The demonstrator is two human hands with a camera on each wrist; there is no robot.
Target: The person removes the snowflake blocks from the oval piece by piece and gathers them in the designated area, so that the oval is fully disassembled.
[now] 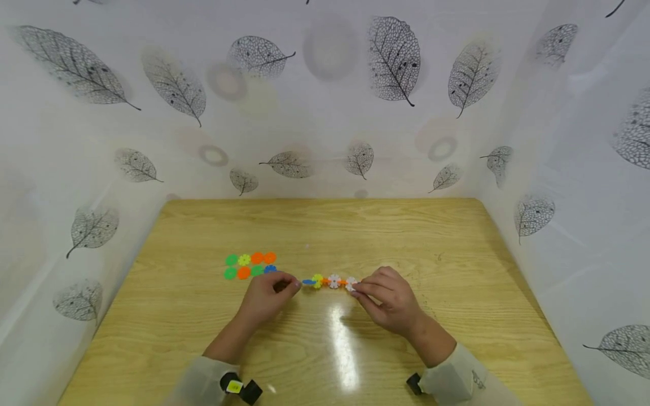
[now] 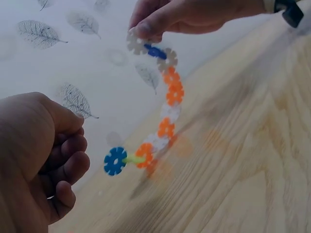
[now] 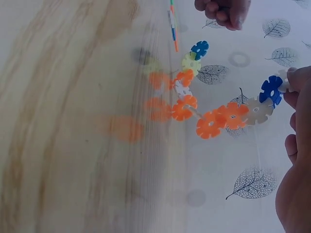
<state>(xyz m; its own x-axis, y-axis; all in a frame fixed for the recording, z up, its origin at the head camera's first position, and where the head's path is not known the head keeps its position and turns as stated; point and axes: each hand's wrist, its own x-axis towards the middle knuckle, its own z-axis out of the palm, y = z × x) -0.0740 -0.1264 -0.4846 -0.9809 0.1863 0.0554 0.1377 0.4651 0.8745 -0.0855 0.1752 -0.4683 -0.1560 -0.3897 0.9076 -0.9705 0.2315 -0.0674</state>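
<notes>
Right hand [image 1: 390, 301] is holding one end of a bright disc chain [image 1: 333, 281]

The right hand is pinching the pale end disc [image 2: 135, 44] between thumb and fingers, its grip closed down to the thickness of that piece. The left hand [image 1: 264, 296] is hovering just beside the opposite end, its fingers curling in and its thumb lying against them; nothing is showing in its grasp. The blue end disc [image 2: 110, 161] is sitting near those fingertips, apart from them in the left wrist view.

Between the two hands the chain is running across the middle of the tabletop [image 1: 406, 225], with orange, white, yellow and blue notched discs slotting into one another. In the wrist views it is bending in a curve, and it appears to be hanging at least partly above the surface.

The discs are looking like thin, smooth plastic, so the chain is probably weighing very little. Each piece is likely being stiff, while the slotted joints are letting the whole length flex and could be working loose under a twist. Flat faces, pinched near a joint, are seeming the surest place to take hold; the slim edges may be slipping.

Farther out, beyond the left hand, loose discs [image 1: 257, 258] in green, yellow, orange and blue are lying in two rows. A leaf-printed sheet [image 1: 325, 113] is rising behind the tabletop.
</notes>
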